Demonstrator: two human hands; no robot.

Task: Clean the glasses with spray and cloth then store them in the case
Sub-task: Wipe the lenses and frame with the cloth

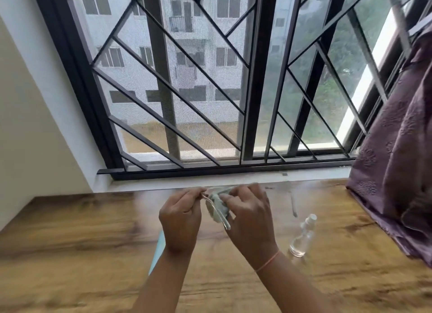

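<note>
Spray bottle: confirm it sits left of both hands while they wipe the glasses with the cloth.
Wrong side. The head view shows the spray bottle right of the right hand, which with the left hand wipes the glasses with the cloth.

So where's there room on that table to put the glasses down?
The wooden table is bare from the wall to the blue item by the left hand. Right is crowded: spray bottle beside the right hand, then the purple curtain.
</note>
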